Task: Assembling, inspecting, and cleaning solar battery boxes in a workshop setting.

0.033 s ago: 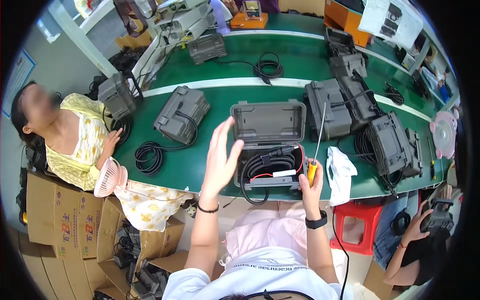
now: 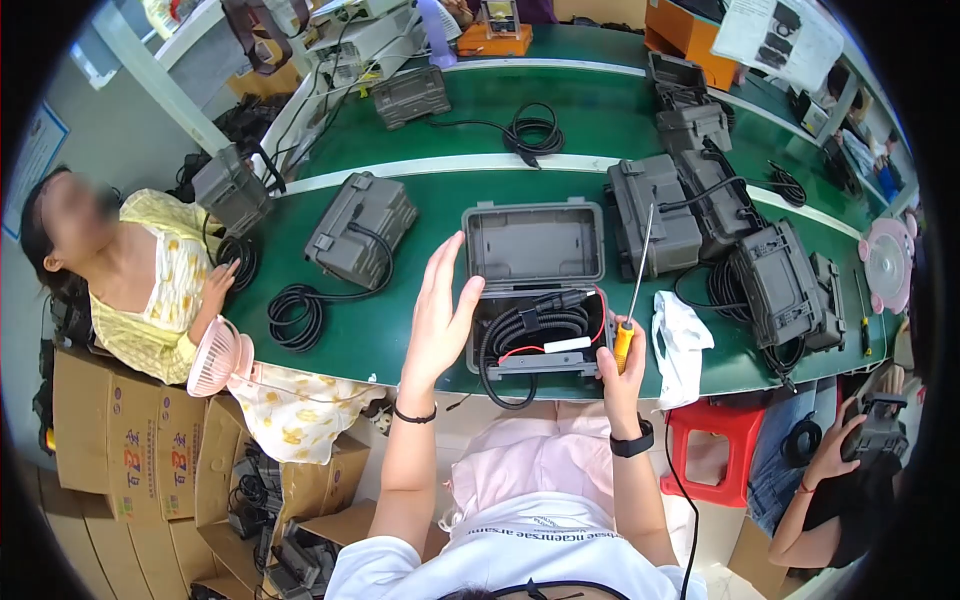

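In front of me a grey plastic box [image 2: 535,240] stands with its lid raised. A coiled black cable [image 2: 530,322] fills its lower half, with a red wire and a white tube-shaped piece [image 2: 567,345] near the front wall. My left hand [image 2: 441,310] is raised by the box's left side, fingers stretched out and holding nothing. At the front right corner, my right hand [image 2: 622,375] grips a screwdriver [image 2: 625,345] by its yellow handle, the long shaft pointing up and away. The right thumb is close to the box's edge; whether it touches is unclear.
Closed grey boxes [image 2: 361,230] with coiled cables stand left and right on the green table [image 2: 430,170]. A white cloth [image 2: 680,345] lies right of my right hand. Another person [image 2: 150,280] sits at the left, beside a pink fan [image 2: 220,357]. A red stool [image 2: 712,455] stands below the table's edge.
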A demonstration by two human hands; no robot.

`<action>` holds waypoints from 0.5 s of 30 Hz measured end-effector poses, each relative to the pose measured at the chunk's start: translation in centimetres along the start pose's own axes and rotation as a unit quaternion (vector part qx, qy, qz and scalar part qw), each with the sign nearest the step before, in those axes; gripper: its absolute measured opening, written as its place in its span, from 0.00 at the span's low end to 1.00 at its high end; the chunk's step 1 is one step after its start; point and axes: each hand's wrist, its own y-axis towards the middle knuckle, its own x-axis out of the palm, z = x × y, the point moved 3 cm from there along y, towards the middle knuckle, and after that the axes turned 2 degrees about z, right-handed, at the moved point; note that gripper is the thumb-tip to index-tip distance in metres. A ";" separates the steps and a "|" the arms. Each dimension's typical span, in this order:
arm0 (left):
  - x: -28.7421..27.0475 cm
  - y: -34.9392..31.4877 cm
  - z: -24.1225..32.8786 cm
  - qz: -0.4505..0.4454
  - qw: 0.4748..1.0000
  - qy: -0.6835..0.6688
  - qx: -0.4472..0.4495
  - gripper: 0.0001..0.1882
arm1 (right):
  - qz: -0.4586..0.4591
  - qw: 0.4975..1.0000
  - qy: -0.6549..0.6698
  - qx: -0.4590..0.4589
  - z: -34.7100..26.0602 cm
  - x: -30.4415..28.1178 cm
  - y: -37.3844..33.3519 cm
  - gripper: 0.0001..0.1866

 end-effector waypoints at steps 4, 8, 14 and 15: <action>1.8 -2.1 0.5 -0.055 0.993 0.070 0.081 0.29 | 0.008 0.996 -0.045 -0.081 1.1 -0.7 0.2 0.29; 4.2 -5.5 1.2 -0.061 0.992 0.075 0.084 0.31 | 0.001 0.997 -0.030 -0.076 1.3 -0.8 -0.2 0.29; 4.3 -8.7 -1.4 0.252 0.946 -0.199 -0.034 0.30 | 0.015 0.999 -0.037 -0.033 1.8 -0.9 -0.6 0.29; 3.8 -8.8 -1.8 0.307 0.940 -0.143 -0.037 0.31 | 0.015 0.998 -0.040 -0.042 1.6 -0.9 -0.6 0.29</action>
